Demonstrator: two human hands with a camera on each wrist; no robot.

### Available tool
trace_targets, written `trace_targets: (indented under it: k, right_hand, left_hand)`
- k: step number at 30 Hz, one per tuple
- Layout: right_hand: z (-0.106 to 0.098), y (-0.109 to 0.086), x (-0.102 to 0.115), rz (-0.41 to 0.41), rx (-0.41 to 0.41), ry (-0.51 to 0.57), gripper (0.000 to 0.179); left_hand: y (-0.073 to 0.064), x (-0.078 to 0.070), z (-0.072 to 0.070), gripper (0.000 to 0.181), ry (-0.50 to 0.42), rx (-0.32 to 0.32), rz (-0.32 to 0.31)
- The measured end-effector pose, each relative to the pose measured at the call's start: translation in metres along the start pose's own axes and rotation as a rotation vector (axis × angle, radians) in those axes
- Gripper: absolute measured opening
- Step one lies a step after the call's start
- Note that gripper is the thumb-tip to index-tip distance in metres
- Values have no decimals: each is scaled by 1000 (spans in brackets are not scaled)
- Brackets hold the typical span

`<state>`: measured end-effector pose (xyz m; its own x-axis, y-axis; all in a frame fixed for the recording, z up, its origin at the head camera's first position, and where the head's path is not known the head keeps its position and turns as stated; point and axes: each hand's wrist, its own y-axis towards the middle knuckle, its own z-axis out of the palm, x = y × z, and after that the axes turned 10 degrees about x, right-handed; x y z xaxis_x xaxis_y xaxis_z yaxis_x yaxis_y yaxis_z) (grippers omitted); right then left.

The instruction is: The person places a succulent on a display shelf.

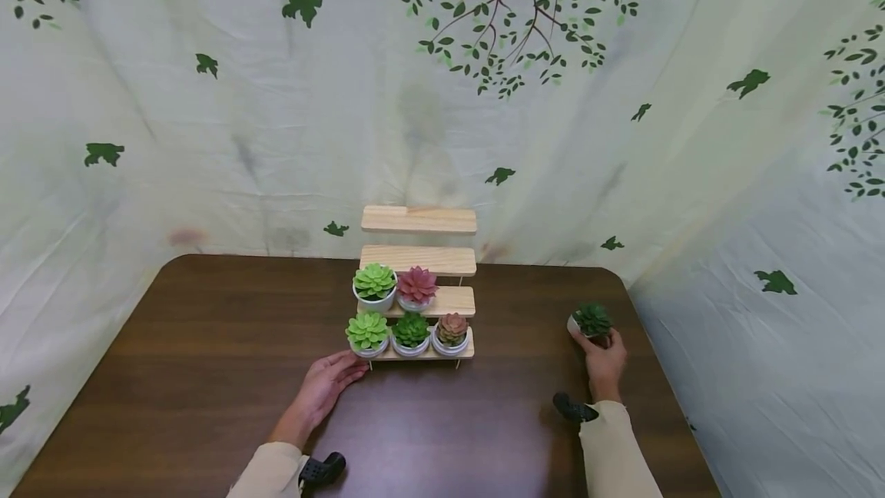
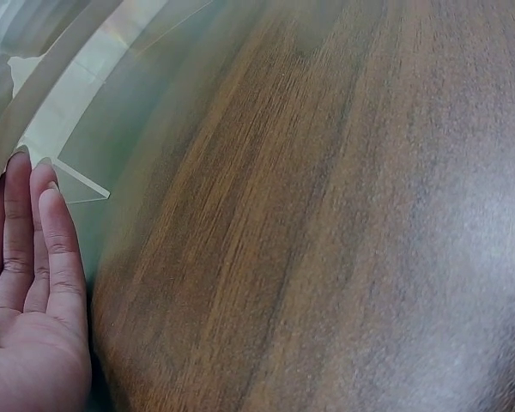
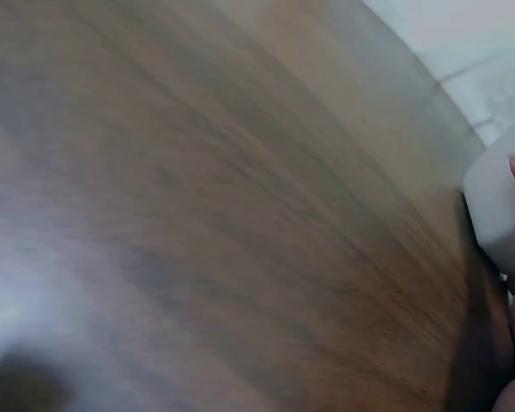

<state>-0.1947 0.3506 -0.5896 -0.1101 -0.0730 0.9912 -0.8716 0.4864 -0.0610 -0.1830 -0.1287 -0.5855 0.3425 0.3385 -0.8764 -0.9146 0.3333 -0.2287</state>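
A tiered wooden stand [image 1: 418,260] with four shelves stands at the back middle of the table. On its lowest shelf sit a light green succulent [image 1: 367,331], a dark green one [image 1: 411,330] and a brownish-pink one [image 1: 452,330], each in a white pot. The shelf above bears another light green succulent [image 1: 375,283] and a red-pink one [image 1: 417,287]. My left hand [image 1: 325,386] has its fingers extended, fingertips right at the stand's front left corner. Toward the table's right side, my right hand [image 1: 605,363] grips a dark green potted succulent [image 1: 592,320], its white pot [image 3: 500,206] tilted.
The two upper shelves [image 1: 418,260] rise behind the plants, close to a pale curtain [image 1: 346,114] with leaf prints. Brown wood tabletop [image 1: 228,336] extends on both sides of the stand. The table's right edge lies near my right hand.
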Motion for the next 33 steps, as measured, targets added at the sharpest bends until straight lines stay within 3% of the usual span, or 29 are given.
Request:
trace_targets:
  k: [9,23,33]
  right_hand:
    - [16,-16,11,-39,99,12,60]
    - [51,-34,54,-124,312,15,54]
    - [75,-41,79,-203,381,28,57]
  left_hand:
    - [1,0,0,25,7,31,11]
    - [1,1,-2,24,-15,-6,15]
    - [3,3,-2,21,-21,-5,24]
